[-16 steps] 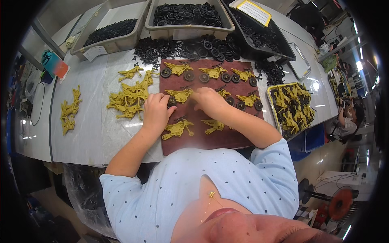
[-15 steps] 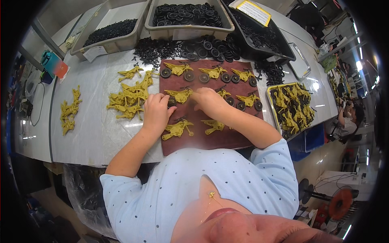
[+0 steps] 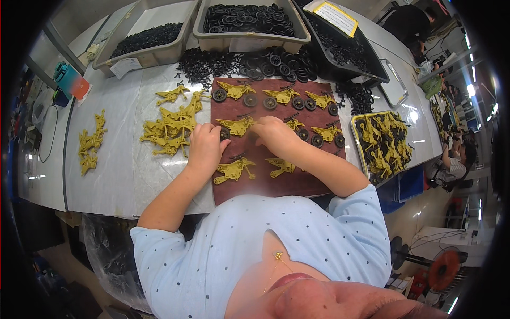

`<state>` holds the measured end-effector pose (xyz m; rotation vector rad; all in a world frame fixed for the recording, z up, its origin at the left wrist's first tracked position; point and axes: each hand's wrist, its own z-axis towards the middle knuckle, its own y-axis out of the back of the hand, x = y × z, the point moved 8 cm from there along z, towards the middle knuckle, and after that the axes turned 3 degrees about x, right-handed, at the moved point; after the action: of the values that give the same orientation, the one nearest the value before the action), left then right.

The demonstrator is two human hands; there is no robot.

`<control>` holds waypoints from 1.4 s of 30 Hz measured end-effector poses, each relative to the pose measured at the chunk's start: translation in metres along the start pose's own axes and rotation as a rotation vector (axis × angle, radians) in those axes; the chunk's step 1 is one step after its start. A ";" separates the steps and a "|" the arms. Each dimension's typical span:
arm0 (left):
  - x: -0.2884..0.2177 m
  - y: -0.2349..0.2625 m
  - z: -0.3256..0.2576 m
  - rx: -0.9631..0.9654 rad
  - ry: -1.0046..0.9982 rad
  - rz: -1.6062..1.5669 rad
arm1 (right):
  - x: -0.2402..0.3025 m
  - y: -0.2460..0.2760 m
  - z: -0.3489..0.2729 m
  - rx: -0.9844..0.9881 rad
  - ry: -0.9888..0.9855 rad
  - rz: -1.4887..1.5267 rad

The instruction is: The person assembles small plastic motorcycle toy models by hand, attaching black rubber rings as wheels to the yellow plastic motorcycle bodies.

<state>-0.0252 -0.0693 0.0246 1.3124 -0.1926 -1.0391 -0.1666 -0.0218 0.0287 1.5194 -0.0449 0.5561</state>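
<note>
Both of my hands work at a yellow toy motorcycle body (image 3: 236,126) in the middle row on a dark red mat (image 3: 255,183). At the body's left end, my left hand (image 3: 205,146) closes its thumb and fingers on a small black wheel (image 3: 225,133). My right hand (image 3: 275,134) is bent over the body's right end, its fingertips curled down; what they pinch is hidden beneath them. Wheels flank the yellow body above (image 3: 236,91), left and right. Nearer me lies another yellow body (image 3: 234,169) with a dark handlebar piece and no wheels beside it.
Yellow bodies (image 3: 170,125) are heaped left of the mat. Behind it lie loose black wheels (image 3: 273,63) and small black parts (image 3: 204,66), backed by a grey bin (image 3: 252,40) of wheels and a black bin (image 3: 340,53). A tray (image 3: 382,143) of motorcycles stands at right.
My hands stay at the same motorcycle body with almost no movement. The whole view has shifted slightly. At the upper right, a person in black shows more fully.
</note>
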 end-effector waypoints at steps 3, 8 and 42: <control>0.002 0.000 -0.003 0.033 0.073 0.058 | 0.006 0.003 0.004 -0.082 0.048 -0.013; 0.001 0.002 -0.004 0.060 0.099 0.116 | 0.009 0.008 0.012 -0.029 0.069 -0.017; -0.005 -0.030 0.198 0.091 -0.002 0.326 | 0.058 0.008 -0.065 -0.051 0.073 0.224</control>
<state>-0.1719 -0.2008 0.0624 1.3100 -0.4444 -0.7611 -0.1386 0.0583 0.0522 1.4519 -0.1735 0.7833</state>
